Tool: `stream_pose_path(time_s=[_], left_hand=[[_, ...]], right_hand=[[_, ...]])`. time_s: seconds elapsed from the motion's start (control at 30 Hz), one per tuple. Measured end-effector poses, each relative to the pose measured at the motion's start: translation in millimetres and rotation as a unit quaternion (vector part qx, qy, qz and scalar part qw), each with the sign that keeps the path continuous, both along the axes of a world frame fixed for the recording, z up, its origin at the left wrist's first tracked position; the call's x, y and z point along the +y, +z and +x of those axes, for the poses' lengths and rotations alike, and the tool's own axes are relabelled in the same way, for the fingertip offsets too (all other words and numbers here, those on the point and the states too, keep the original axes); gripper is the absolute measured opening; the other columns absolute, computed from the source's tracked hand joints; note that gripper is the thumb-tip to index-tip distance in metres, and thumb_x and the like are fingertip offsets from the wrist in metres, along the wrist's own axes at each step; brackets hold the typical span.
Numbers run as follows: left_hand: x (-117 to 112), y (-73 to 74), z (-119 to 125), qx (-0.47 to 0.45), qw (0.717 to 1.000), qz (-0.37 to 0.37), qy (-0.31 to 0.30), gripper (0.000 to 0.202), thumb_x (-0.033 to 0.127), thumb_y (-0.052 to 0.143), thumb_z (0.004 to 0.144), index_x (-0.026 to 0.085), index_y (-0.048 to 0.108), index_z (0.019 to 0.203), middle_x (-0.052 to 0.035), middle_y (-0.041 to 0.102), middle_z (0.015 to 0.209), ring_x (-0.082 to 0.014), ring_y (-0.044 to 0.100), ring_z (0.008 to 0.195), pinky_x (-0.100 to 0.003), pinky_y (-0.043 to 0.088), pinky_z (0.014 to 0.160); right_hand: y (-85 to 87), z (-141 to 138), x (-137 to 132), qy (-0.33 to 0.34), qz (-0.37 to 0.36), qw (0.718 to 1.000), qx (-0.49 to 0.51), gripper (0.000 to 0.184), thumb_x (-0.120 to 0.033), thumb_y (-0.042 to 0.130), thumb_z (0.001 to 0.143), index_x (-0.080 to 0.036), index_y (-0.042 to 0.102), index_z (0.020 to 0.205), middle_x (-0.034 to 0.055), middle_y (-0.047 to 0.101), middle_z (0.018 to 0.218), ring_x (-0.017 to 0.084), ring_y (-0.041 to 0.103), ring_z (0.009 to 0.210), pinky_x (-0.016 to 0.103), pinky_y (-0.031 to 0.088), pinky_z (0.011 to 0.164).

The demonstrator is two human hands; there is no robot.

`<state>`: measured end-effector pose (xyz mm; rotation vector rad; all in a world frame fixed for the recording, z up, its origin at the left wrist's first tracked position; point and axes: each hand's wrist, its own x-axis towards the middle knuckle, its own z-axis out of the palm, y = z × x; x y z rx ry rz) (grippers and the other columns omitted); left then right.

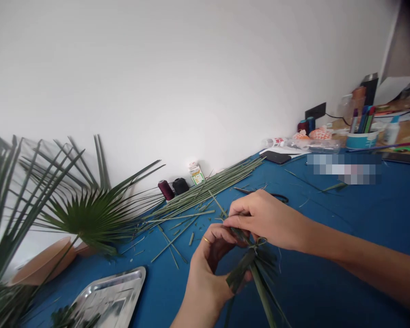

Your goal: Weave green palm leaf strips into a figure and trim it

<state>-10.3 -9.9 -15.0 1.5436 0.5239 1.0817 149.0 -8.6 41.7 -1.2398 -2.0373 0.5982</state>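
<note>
Between my two hands is a bundle of woven green palm leaf strips [244,266], with long ends hanging down toward me. My left hand [210,266], a ring on one finger, curls around the bundle from the left and grips it. From the right, my right hand [264,221] pinches a narrow strip at the top of the same piece between thumb and forefinger. Fine loose fibres stick out near the knot-like middle. Just behind my right hand lies a pair of scissors [280,197], partly hidden by it.
Long cut palm strips [222,180] lie along the wall. Fan-shaped palm leaves [82,218] and a tan bowl [46,264] are at left, above a metal tray [136,287]. Thread spools [166,190], a phone [276,157] and a pen tub [362,140] stand or lie farther back.
</note>
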Motion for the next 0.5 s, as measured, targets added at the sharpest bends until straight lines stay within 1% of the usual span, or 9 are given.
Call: stream_pose_path(time_s=[0.07,0.1,0.2,0.27,0.3,0.4,0.43,0.5], left_hand=[[-3.4,4.9,1.4,0.003,1.000,-0.007,-0.008,0.036,0.003,0.071,0.051,0.019,0.052,0.077,-0.0012,0.053,0.085,-0.0171,0.054,0.084,-0.027,0.043,0.073],[-5.5,7.0,2.1,-0.001,1.000,-0.010,-0.002,0.034,0.006,0.073,0.051,0.018,0.053,0.076,-0.0019,0.054,0.085,-0.0181,0.054,0.085,-0.027,0.042,0.073],[-10.8,8.9,3.4,-0.030,0.997,-0.044,0.054,0.023,0.017,0.074,0.057,0.017,0.057,0.071,-0.0014,0.056,0.079,-0.0162,0.054,0.078,-0.026,0.043,0.069],[-13.2,7.7,2.9,-0.032,0.993,-0.055,0.097,0.014,0.020,0.071,0.061,0.016,0.059,0.067,0.0001,0.057,0.071,-0.0139,0.055,0.071,-0.024,0.043,0.065],[-14.1,7.1,2.4,-0.019,0.992,-0.053,0.116,0.013,0.019,0.071,0.062,0.016,0.059,0.066,0.0006,0.058,0.068,-0.0134,0.055,0.068,-0.023,0.043,0.063],[-17.2,6.6,1.4,0.044,0.988,-0.044,0.140,0.014,0.017,0.072,0.060,0.016,0.058,0.064,0.0009,0.060,0.063,-0.0126,0.056,0.059,-0.022,0.043,0.055],[-18.6,6.9,1.7,0.051,0.987,-0.043,0.143,0.017,0.018,0.072,0.058,0.016,0.057,0.064,0.0011,0.061,0.062,-0.0124,0.055,0.057,-0.022,0.043,0.052],[-21.9,8.0,3.3,0.034,0.987,-0.046,0.147,0.024,0.019,0.076,0.053,0.018,0.055,0.063,0.0023,0.060,0.059,-0.0122,0.055,0.055,-0.020,0.042,0.049]], right_hand=[[-1.4,-0.4,-0.3,-0.004,0.012,1.000,0.025,0.030,-0.032,0.048,0.081,-0.017,0.059,0.058,-0.0038,0.053,0.047,0.007,0.047,0.041,0.019,0.030,0.040],[-2.0,-0.8,-1.0,-0.008,0.015,0.999,0.039,0.028,-0.031,0.048,0.081,-0.017,0.059,0.060,-0.0039,0.053,0.048,0.007,0.048,0.041,0.019,0.031,0.041],[-3.5,-2.9,-3.8,-0.007,0.019,0.997,0.073,0.028,-0.032,0.049,0.081,-0.017,0.060,0.060,-0.0045,0.053,0.047,0.007,0.048,0.042,0.019,0.033,0.042],[-4.6,-4.4,-5.8,0.003,0.020,0.996,0.092,0.027,-0.031,0.050,0.081,-0.018,0.060,0.060,-0.0046,0.054,0.048,0.007,0.050,0.044,0.019,0.034,0.043],[-5.2,-5.0,-6.7,0.009,0.018,0.995,0.099,0.026,-0.031,0.051,0.080,-0.018,0.060,0.060,-0.0046,0.055,0.049,0.008,0.051,0.045,0.018,0.034,0.044],[-6.7,-6.0,-9.8,0.011,0.011,0.993,0.114,0.022,-0.030,0.054,0.078,-0.018,0.061,0.061,-0.0050,0.055,0.048,0.008,0.052,0.046,0.018,0.036,0.044],[-7.2,-6.3,-11.0,0.003,0.016,0.994,0.111,0.021,-0.030,0.055,0.078,-0.018,0.062,0.061,-0.0053,0.055,0.048,0.008,0.052,0.045,0.018,0.035,0.043],[-8.2,-7.6,-13.6,-0.012,0.043,0.995,0.086,0.020,-0.030,0.056,0.077,-0.019,0.063,0.062,-0.0056,0.056,0.048,0.008,0.050,0.045,0.018,0.034,0.043]])
